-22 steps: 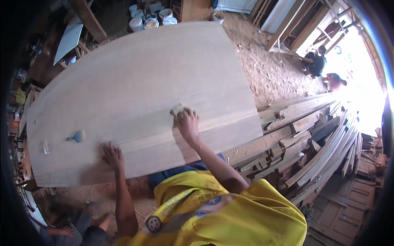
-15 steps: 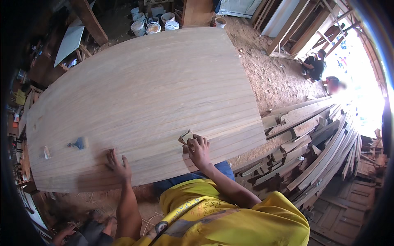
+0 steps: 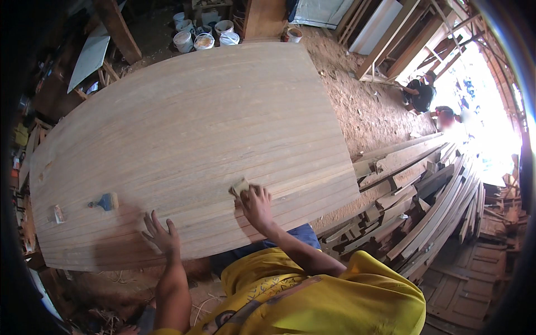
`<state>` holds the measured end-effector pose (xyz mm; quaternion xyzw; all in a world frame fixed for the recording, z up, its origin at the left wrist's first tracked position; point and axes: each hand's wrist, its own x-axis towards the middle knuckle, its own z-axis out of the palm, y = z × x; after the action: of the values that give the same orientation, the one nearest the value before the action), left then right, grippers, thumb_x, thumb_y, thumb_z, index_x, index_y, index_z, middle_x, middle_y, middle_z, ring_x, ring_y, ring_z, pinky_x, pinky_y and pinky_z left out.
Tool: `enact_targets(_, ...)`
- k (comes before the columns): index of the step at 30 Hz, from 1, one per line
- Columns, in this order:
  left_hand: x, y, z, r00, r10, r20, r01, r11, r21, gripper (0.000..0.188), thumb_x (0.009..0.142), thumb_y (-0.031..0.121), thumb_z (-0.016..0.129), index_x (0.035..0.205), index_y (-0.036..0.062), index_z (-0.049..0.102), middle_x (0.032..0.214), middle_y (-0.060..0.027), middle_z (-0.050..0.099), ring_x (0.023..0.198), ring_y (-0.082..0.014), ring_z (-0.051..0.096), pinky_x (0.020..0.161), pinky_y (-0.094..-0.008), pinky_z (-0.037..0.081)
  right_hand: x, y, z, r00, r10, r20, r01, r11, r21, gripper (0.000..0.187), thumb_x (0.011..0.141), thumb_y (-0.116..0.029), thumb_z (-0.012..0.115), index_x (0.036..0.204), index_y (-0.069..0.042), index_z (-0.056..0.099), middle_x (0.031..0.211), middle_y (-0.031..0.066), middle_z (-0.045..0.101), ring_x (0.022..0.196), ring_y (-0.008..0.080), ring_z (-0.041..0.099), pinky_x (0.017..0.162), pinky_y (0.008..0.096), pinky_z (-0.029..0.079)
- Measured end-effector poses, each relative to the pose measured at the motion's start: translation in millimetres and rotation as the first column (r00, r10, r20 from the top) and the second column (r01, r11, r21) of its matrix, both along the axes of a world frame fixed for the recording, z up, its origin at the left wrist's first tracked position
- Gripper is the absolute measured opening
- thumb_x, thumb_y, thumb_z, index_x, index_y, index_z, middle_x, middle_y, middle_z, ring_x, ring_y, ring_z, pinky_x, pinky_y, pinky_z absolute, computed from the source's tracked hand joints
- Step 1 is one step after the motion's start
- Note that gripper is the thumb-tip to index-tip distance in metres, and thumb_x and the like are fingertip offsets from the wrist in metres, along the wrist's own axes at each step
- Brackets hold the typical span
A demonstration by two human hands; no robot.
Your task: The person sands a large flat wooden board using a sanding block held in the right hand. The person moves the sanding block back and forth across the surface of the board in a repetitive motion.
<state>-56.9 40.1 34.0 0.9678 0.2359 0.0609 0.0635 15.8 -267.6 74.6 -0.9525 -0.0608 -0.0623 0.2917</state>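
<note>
A broad pale wooden panel [image 3: 184,128] with long grain lines lies flat before me. My right hand [image 3: 258,207] is closed on a folded tan piece of sandpaper [image 3: 240,187], holding it against the panel toward the near edge. To the left, my left hand [image 3: 162,233] has its fingers spread over the panel near that same edge; it holds nothing. Farther left, a paintbrush [image 3: 104,202] with a blue handle rests on the wood. Beside it is a small pale, reddish-marked piece [image 3: 58,214] whose kind I cannot make out.
Several buckets [image 3: 204,41] stand beyond the far edge. Stacked timber planks [image 3: 419,206] spread to the right, with wooden door panels [image 3: 466,285] below them. A person in dark clothes [image 3: 420,95] crouches far right, near another person [image 3: 445,116].
The head view has shifted slightly. My right hand has slid a little left along the panel with the sandpaper. My left hand stays near the edge, its fingers more spread.
</note>
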Motion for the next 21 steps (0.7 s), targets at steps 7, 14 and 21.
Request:
enact_targets(7, -1.7, -2.4, 3.7, 1.0, -0.016, 0.026, 0.017, 1.0, -0.011, 0.057, 0.092, 0.034, 0.047, 0.144, 0.016, 0.031, 0.152, -0.0114, 0.026, 0.142, -0.028, 0.02, 0.112, -0.0611, 0.007, -6.4, -2.1, 0.2, 1.0, 0.01, -0.026, -0.012, 0.998, -0.063, 0.034, 0.08, -0.024, 0.07, 0.107, -0.008, 0.057, 0.115, 0.0152, 0.051, 0.105, 0.0348, 0.048, 0.086, 0.0474, 0.037)
enact_targets(14, 4.1, -4.4, 9.7, 1.0, -0.016, 0.018, 0.017, 0.999, -0.036, 0.056, 0.093, 0.036, 0.045, 0.144, 0.0155, 0.031, 0.152, -0.0112, 0.024, 0.143, -0.0274, 0.019, 0.112, -0.061, 0.005, 99.2, 31.4, 0.8, 0.993, -0.102, -0.066, 0.105, 0.993, 0.054, 0.033, 0.081, -0.026, 0.068, 0.106, -0.007, 0.056, 0.11, 0.0175, 0.051, 0.104, 0.0365, 0.047, 0.087, 0.0489, 0.036)
enact_targets(21, 0.1, -0.4, 0.8, 1.0, 0.021, -0.003, -0.021, 0.999, -0.024, 0.056, 0.092, 0.034, 0.047, 0.143, 0.0152, 0.032, 0.152, -0.0111, 0.025, 0.143, -0.0281, 0.019, 0.112, -0.0612, 0.006, 7.3, 6.4, 3.6, 0.998, -0.031, -0.052, 0.029, 0.999, -0.034, 0.029, 0.077, -0.026, 0.069, 0.1, -0.01, 0.06, 0.114, 0.0119, 0.052, 0.108, 0.0335, 0.047, 0.086, 0.0497, 0.038)
